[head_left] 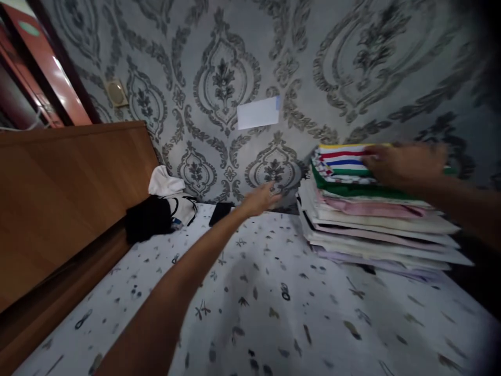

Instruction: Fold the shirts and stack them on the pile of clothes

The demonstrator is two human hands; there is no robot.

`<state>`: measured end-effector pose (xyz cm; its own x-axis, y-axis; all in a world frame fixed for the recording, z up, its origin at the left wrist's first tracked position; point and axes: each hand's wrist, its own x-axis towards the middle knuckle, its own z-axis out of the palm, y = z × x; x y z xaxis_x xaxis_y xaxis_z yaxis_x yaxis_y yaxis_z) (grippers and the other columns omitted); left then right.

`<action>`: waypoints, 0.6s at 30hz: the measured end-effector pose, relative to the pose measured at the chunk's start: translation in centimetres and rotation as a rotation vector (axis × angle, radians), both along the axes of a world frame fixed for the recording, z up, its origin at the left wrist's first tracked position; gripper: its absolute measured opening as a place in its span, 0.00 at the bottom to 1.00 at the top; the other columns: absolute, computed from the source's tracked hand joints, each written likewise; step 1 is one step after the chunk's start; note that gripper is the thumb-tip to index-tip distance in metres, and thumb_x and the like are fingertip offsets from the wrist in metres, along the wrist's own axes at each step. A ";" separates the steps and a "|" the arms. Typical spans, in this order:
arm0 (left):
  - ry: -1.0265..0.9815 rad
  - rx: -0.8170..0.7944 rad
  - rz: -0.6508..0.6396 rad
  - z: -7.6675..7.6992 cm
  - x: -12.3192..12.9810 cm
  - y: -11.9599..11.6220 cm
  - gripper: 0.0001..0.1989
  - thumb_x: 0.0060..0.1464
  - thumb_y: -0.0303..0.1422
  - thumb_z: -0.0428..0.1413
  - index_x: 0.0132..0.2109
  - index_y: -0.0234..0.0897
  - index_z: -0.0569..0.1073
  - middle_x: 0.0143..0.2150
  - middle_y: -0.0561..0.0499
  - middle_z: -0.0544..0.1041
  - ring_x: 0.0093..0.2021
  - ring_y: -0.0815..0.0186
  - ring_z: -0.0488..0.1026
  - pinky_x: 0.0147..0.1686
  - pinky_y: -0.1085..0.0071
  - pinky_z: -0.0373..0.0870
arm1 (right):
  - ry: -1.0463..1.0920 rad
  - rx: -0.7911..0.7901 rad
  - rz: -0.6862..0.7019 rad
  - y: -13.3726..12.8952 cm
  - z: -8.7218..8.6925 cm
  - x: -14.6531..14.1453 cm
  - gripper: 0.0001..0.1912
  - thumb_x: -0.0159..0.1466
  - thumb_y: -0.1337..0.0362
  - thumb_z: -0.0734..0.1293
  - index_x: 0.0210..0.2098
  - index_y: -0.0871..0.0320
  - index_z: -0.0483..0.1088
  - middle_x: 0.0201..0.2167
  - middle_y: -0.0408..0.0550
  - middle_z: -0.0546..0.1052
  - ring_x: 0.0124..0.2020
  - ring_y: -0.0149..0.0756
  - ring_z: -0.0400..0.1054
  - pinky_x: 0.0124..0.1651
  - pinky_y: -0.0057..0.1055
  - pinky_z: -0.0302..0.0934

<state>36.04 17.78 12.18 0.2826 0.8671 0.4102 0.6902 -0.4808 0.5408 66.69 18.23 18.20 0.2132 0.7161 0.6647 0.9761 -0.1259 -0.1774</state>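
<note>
My left hand (261,199) reaches out over the bed near the wall, fingers stretched and apart, with nothing in it. A black flat object (221,214) lies on the sheet just left of it; its kind does not show. On the right stands a tall stack of folded cloths (376,224), white, pink and lilac. Topping it is a folded striped cloth (344,155) in yellow, red, white, blue and green. My right hand (409,163) is over this top cloth, blurred by motion. Whether it grips the fabric I cannot make out.
A patterned white sheet (250,292) covers the bed. Black cloth (148,218) and white cloth (166,181) lie by the wooden headboard (78,193). White paper (258,113) is on the patterned wall (223,47), with a switch (116,94) at left.
</note>
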 end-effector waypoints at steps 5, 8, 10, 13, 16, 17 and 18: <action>0.205 -0.101 0.449 -1.9 -20.8 -2.2 0.15 0.52 0.31 0.63 0.48 0.36 0.74 0.58 0.31 0.73 0.65 0.41 0.64 0.61 0.45 0.60 | -0.234 0.157 0.238 -5.7 -2.1 -3.0 0.34 0.72 0.50 0.46 0.53 0.62 0.75 0.60 0.71 0.70 0.66 0.57 0.58 0.57 0.57 0.51; 0.328 -0.178 0.665 -2.7 -30.4 -4.2 0.19 0.53 0.36 0.60 0.51 0.34 0.72 0.59 0.29 0.70 0.65 0.37 0.61 0.57 0.43 0.62 | -0.220 0.046 0.499 -9.5 -5.7 -5.3 0.23 0.68 0.51 0.55 0.43 0.52 0.78 0.56 0.65 0.74 0.62 0.56 0.63 0.55 0.58 0.57; 0.404 -0.216 0.711 -3.1 -34.4 -5.3 0.19 0.56 0.34 0.56 0.54 0.38 0.70 0.58 0.34 0.71 0.62 0.42 0.64 0.56 0.49 0.64 | -0.139 0.019 0.663 -12.3 -8.7 -7.2 0.15 0.65 0.54 0.59 0.39 0.45 0.77 0.54 0.61 0.75 0.59 0.53 0.67 0.55 0.57 0.61; 0.495 -0.243 0.722 -3.6 -37.0 -5.7 0.20 0.55 0.30 0.54 0.56 0.40 0.69 0.56 0.38 0.74 0.58 0.47 0.69 0.54 0.54 0.67 | 0.030 -0.005 0.786 -16.6 -13.0 -10.3 0.12 0.63 0.57 0.62 0.41 0.33 0.75 0.51 0.52 0.77 0.54 0.50 0.71 0.54 0.56 0.65; 0.545 -0.194 0.696 -4.0 -36.3 -4.9 0.24 0.55 0.29 0.53 0.60 0.38 0.67 0.59 0.34 0.71 0.60 0.43 0.65 0.54 0.51 0.65 | 0.162 -0.096 0.808 -20.7 -16.2 -13.0 0.13 0.61 0.56 0.64 0.43 0.32 0.74 0.50 0.50 0.78 0.52 0.50 0.73 0.51 0.55 0.68; 0.553 -0.164 0.667 -4.2 -35.7 -4.5 0.26 0.56 0.30 0.53 0.62 0.39 0.66 0.61 0.34 0.69 0.62 0.42 0.63 0.55 0.49 0.64 | 0.199 -0.146 0.804 -21.9 -17.0 -13.7 0.13 0.61 0.56 0.64 0.44 0.33 0.75 0.51 0.50 0.78 0.52 0.50 0.73 0.50 0.54 0.69; 0.553 -0.135 0.624 -4.2 -34.9 -4.0 0.27 0.56 0.30 0.53 0.63 0.40 0.65 0.64 0.35 0.66 0.64 0.42 0.60 0.57 0.48 0.61 | 0.232 -0.196 0.802 -23.1 -17.7 -14.4 0.14 0.61 0.56 0.64 0.45 0.34 0.75 0.52 0.50 0.78 0.53 0.50 0.73 0.50 0.54 0.69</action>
<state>1.14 13.74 7.93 -0.1349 0.9625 0.2353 0.9900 0.1210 0.0726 52.32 -4.82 0.48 -0.2915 0.8060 0.5151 0.7248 0.5375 -0.4309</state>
